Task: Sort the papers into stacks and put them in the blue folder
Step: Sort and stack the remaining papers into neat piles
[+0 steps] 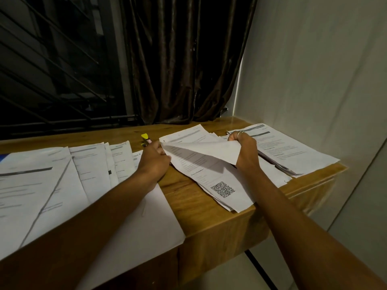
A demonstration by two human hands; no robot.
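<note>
The left hand point(155, 159) and right hand point(244, 150) each pinch a side of one sheet point(207, 150), raised over the stack point(222, 185) at the front edge of the desk point(188, 208); bare wood lies beside it.

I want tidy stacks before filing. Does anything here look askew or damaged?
Yes. The blank sheet hangs over the table's front edge. The QR-code stack lies skewed with a corner at the edge, and the underlying paper looks nicked.

Both arms reach forward, left hand point(155, 159) and right hand point(245, 151) (ring on one finger) pinching the same sheet point(209, 149).
</note>
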